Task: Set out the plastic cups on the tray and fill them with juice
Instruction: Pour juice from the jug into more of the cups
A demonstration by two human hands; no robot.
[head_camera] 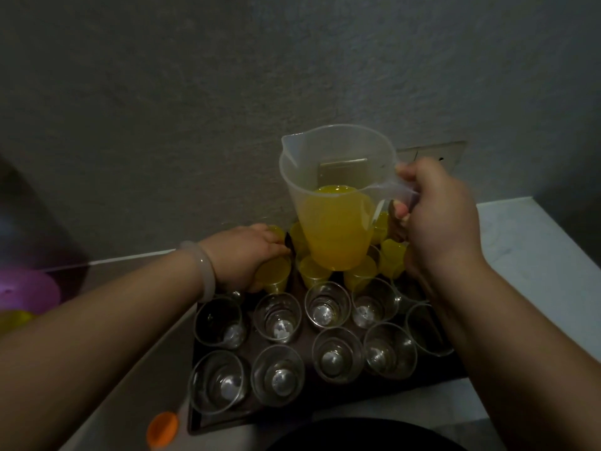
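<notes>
right hand: fingers curled round the jug's handle, gripping it.
jug: clear plastic, upright, held above the far cups; spout points left; yellow juice fills its lower part.
left hand: wrapped round 1 filled cup at the tray's far left; pale bracelet on the wrist.
filled cups: far rows of the tray, partly hidden behind the jug.
empty cups: clear, upright, 2 near rows, packed close.
tray: dark, on a pale surface against the wall.
off-tray: orange cap just near-left of the tray.
</notes>
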